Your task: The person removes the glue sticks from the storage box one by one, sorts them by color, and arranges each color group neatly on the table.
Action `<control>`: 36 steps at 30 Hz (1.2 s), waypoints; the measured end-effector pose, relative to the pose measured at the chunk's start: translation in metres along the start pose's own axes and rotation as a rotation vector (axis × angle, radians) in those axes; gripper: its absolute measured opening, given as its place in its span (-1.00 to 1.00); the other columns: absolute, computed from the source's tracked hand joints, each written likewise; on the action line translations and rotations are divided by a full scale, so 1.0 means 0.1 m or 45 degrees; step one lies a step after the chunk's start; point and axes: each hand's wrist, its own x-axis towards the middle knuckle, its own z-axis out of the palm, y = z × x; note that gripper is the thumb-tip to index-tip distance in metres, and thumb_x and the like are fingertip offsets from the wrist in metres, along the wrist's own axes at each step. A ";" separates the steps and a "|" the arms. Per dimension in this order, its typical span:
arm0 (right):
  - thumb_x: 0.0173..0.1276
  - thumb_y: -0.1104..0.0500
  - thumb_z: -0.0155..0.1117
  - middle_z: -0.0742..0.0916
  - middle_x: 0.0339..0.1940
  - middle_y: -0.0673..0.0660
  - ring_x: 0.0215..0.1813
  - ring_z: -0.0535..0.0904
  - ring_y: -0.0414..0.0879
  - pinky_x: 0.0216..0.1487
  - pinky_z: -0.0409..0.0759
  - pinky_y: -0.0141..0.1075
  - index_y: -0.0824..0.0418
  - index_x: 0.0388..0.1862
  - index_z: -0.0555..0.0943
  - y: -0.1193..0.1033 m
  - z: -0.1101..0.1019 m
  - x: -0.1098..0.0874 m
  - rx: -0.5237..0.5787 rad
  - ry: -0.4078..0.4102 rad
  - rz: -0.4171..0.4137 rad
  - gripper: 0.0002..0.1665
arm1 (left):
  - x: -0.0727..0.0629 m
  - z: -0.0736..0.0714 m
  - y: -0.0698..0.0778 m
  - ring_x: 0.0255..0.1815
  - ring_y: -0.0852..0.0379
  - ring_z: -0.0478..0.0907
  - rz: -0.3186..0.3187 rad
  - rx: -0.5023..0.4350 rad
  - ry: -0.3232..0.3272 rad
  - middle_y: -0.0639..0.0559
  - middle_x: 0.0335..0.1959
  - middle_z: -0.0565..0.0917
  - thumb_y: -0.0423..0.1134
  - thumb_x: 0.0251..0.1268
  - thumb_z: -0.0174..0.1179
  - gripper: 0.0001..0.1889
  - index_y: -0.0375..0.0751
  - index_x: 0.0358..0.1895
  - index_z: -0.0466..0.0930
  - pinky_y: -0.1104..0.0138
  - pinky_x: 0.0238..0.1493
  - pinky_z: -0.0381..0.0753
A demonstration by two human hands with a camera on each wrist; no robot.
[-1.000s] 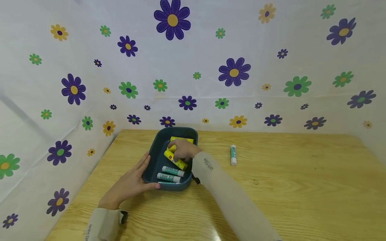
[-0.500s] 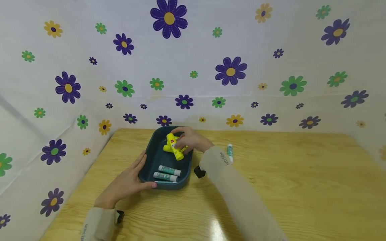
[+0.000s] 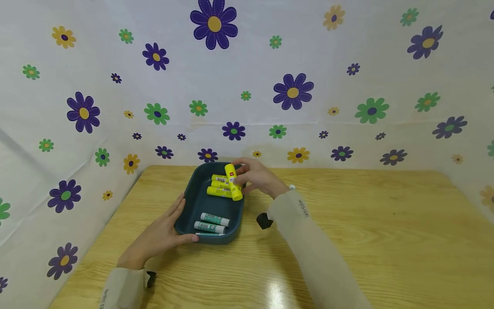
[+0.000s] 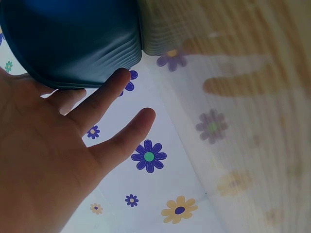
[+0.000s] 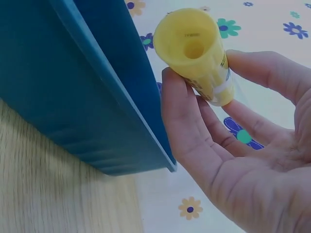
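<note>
My right hand (image 3: pixel 260 176) pinches a yellow glue stick (image 3: pixel 233 182) between thumb and fingers, over the right rim of a dark teal plastic bin (image 3: pixel 197 204). In the right wrist view the held glue stick (image 5: pixel 192 41) points its hollow base at the camera, beside the bin wall (image 5: pixel 77 111). My left hand (image 3: pixel 157 240) rests against the bin's left side, thumb along the front rim; its fingers are extended in the left wrist view. Several yellow glue sticks (image 3: pixel 218 191) lie at the bin's far end. Green-and-white glue sticks (image 3: pixel 214 219) lie at its near end, one partly hidden by the rim.
The bin stands on a wood-grain table (image 3: pixel 359 231), near its back left. The white end of another stick (image 3: pixel 292 187) shows behind my right wrist, the rest hidden. A white cloth with printed flowers (image 3: pixel 247 77) hangs behind the table and along its sides.
My right hand has picked a yellow glue stick out of the bin and moved it up and rightward to the rim. My left hand keeps its place at the bin.
</note>
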 end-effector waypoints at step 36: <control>0.31 0.42 0.27 0.46 0.26 0.45 0.01 0.61 0.22 -0.14 0.74 -0.03 0.36 0.49 0.23 0.16 -0.55 -0.84 -0.070 0.197 -0.136 -0.21 | -0.01 -0.01 0.01 0.53 -0.43 0.06 -0.033 0.015 -0.018 -0.29 0.65 -0.09 0.31 0.11 0.41 0.24 -0.43 0.60 -0.07 -0.28 0.33 0.28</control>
